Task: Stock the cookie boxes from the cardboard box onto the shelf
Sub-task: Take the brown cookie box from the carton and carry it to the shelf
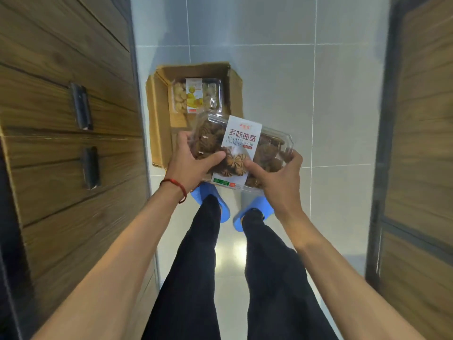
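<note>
I hold a clear plastic box of brown cookies (264,148) with a white label, level above the floor in front of me. My left hand (191,163) grips its left end, thumb on top. At the box's right end my right hand (279,180) grips the near corner. Beyond it, an open cardboard box (159,123) stands on the floor tiles. Inside lies another clear cookie box (196,95) with pale cookies and a yellow label. No shelf surface is recognisable in this view.
A wooden panelled unit (61,131) with two dark handles runs along the left. Another wooden unit with a dark frame (416,143) stands at the right. Grey floor tiles lie between them. My legs and blue slippers (252,212) are below the held box.
</note>
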The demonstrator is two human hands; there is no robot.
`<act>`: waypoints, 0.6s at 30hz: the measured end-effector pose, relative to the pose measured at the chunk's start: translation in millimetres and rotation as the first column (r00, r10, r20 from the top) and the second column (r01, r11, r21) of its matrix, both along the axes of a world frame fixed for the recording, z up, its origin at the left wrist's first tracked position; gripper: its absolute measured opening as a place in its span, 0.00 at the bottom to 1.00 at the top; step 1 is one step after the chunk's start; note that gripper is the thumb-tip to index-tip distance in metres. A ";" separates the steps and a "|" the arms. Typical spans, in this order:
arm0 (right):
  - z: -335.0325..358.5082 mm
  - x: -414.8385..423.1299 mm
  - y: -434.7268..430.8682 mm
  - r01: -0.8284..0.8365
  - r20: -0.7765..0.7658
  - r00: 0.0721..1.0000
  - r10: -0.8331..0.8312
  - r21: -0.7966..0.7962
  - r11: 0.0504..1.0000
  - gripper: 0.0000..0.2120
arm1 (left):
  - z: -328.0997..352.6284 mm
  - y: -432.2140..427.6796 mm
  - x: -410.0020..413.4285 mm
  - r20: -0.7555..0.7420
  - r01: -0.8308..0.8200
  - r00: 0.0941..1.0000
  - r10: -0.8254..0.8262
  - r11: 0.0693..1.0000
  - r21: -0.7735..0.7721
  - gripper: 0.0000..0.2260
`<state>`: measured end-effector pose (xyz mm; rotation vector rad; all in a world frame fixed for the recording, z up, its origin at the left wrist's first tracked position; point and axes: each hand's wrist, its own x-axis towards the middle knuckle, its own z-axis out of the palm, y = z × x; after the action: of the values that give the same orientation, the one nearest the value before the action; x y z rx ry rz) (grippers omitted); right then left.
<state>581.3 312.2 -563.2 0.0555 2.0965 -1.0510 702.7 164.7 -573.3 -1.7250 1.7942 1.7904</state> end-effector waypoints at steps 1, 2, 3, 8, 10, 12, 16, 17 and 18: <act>7.7 4.5 11.3 0.029 0.005 1.000 -0.029 -0.003 1.000 0.43 | 8.9 7.7 0.6 0.006 0.035 0.999 -0.035 0.999 -0.004 0.28; 14.7 8.3 22.7 0.055 0.015 0.998 -0.055 -0.001 0.998 0.43 | 18.4 15.8 0.7 0.006 0.063 0.998 -0.063 0.998 -0.009 0.28; 21.5 11.2 33.9 0.080 0.027 0.996 -0.079 -0.006 0.997 0.42 | 27.1 24.5 1.2 0.010 0.087 0.996 -0.087 0.996 -0.015 0.28; 61.9 20.1 96.0 0.141 -0.013 0.990 -0.142 -0.048 0.989 0.40 | 79.2 73.7 -4.8 0.050 0.181 0.983 -0.177 0.978 -0.101 0.26; 82.2 18.4 124.4 0.130 -0.032 0.991 -0.133 -0.071 0.989 0.41 | 101.2 96.6 -8.6 0.050 0.190 0.981 -0.186 0.974 -0.124 0.27; 104.9 12.9 153.5 0.133 -0.074 0.987 -0.140 -0.093 0.987 0.41 | 124.3 121.8 -14.9 0.039 0.224 0.975 -0.221 0.964 -0.143 0.29; 148.6 3.3 212.5 0.157 -0.122 0.977 -0.173 -0.132 0.979 0.43 | 171.2 174.8 -22.5 0.019 0.293 0.955 -0.296 0.931 -0.216 0.30; 159.6 1.1 226.4 0.158 -0.137 0.975 -0.177 -0.139 0.978 0.43 | 182.7 187.4 -24.0 0.006 0.302 0.951 -0.308 0.928 -0.219 0.29; 170.5 -0.5 239.7 0.155 -0.149 0.973 -0.177 -0.146 0.977 0.43 | 194.6 199.6 -25.7 -0.012 0.310 0.947 -0.320 0.926 -0.215 0.28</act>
<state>580.8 551.8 -392.8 0.0839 2.1895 -1.3343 677.0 364.3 -378.7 -1.3584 2.2029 1.5692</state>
